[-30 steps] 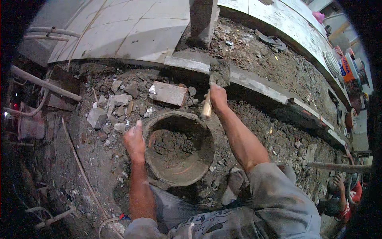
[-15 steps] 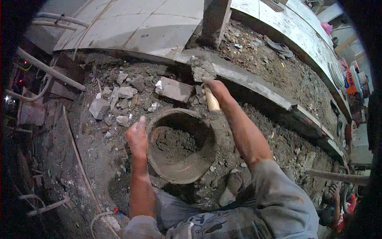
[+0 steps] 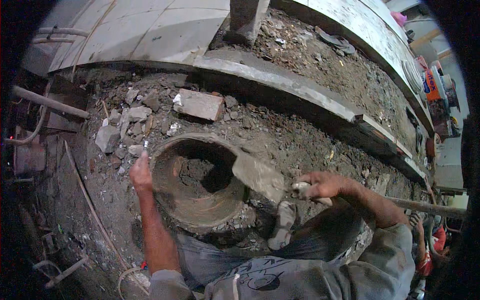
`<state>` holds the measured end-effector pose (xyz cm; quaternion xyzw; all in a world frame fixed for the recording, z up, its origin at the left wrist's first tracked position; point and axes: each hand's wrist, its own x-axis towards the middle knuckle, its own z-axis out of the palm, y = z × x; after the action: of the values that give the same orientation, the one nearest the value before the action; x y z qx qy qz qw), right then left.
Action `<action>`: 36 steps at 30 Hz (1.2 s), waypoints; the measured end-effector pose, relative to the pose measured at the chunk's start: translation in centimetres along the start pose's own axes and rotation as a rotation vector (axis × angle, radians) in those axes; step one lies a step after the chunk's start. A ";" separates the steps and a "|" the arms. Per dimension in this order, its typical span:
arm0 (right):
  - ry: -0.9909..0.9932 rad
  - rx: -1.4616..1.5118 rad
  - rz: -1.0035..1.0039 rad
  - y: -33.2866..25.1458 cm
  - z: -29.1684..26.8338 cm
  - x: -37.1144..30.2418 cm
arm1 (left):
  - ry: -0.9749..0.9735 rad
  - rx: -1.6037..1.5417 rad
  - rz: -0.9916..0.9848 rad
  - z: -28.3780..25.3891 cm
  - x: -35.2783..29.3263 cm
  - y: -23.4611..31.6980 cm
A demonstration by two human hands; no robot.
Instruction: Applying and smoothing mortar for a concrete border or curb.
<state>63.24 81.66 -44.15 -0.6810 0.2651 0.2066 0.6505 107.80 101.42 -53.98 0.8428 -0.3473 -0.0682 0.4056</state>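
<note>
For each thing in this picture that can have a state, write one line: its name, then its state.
Round pan: upright, partly filled with dark mortar.
Trowel: held, blade over the pan's right rim.
Right hand: closed on the trowel's handle.
Left hand: on the pan's left rim.
Brick: lying flat on the rubble beyond the pan.

One pan (image 3: 197, 220), one trowel (image 3: 257, 176), one brick (image 3: 199, 104).

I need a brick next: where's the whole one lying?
The brick lies in the upper middle of the head view, on the rubble just beyond the mortar pan, below the concrete ledge.
</note>
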 end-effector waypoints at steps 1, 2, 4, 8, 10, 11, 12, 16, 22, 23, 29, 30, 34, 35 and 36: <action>-0.001 0.011 0.006 -0.4 -0.2 -0.3 | -0.039 0.096 -0.125 0.1 0.2 0.6; -0.023 -0.272 0.102 -1.8 -0.3 -0.7 | -0.071 0.194 -0.248 -0.2 0.3 1.1; -0.045 -0.557 0.200 -1.9 -0.5 -1.2 | -0.007 0.036 -0.059 -0.2 0.2 -1.7; -0.285 -0.429 -0.089 0.3 -1.5 -0.2 | 0.007 0.212 -0.271 -1.5 0.7 -4.4; -0.410 -0.190 -0.051 1.8 -2.8 1.3 | 0.014 0.341 -0.220 -2.1 0.2 -5.6; -0.384 -0.180 -0.043 4.5 -3.9 2.6 | 0.010 0.344 -0.217 -1.6 0.2 -4.9; -0.350 -0.171 -0.024 6.9 -5.4 3.4 | 0.038 0.226 -0.156 -0.7 0.1 -3.7; 0.176 -0.199 0.437 9.2 -13.9 3.7 | 0.067 0.145 -0.324 -0.1 0.1 -3.1; 0.253 -0.036 0.530 4.6 -8.7 2.1 | 0.073 0.107 -0.210 -0.7 -0.2 -1.7; 0.243 -0.264 0.363 6.8 -8.6 2.5 | 0.012 0.225 -0.046 -0.7 -0.1 -2.1; 0.470 -0.437 -0.106 9.8 -7.9 6.7 | -0.133 0.400 0.164 -0.4 0.1 -3.5; 0.442 -0.560 0.004 8.8 -7.6 8.0 | -0.142 0.399 0.179 -1.0 0.0 -3.4; 0.577 -0.731 0.149 11.6 -9.8 10.7 | -0.164 0.533 0.256 -0.3 0.2 -1.3; 0.666 -0.731 0.160 12.9 -11.0 11.4 | -0.110 0.560 0.353 -0.2 0.2 -0.7; 0.753 -0.732 0.180 14.0 -11.9 11.2 | -0.126 0.545 0.367 0.2 0.2 0.1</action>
<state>62.31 68.64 -61.21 -0.8651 0.4481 0.0821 0.2099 107.86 101.09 -53.99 0.8379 -0.5229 0.0493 0.1485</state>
